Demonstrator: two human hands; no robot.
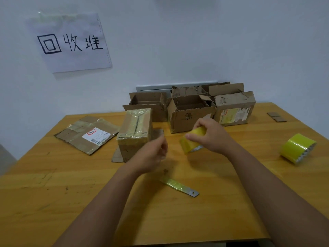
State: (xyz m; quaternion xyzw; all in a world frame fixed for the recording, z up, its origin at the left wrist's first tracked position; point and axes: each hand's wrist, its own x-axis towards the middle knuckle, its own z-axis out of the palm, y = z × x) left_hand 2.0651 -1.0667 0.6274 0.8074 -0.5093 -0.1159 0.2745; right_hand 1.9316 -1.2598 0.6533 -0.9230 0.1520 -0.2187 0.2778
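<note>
Head view looks down on a wooden table (178, 221), where the right hand (212, 138) grips a yellow tape roll (190, 141) from above, fingers curled over its rim, holding it just above the tabletop near the middle. The left hand (153, 155) hovers just left of the roll with its fingers curled inward; motion blur hides whether they pinch a tape end. A taped cardboard box (135, 129) stands upright just beside the left hand. A thin metal strip (179, 186) with tape stuck to it lies nearer the person. A second yellow roll (297, 148) rests well apart at the right, and open cartons (187, 114) line the wall.
</note>
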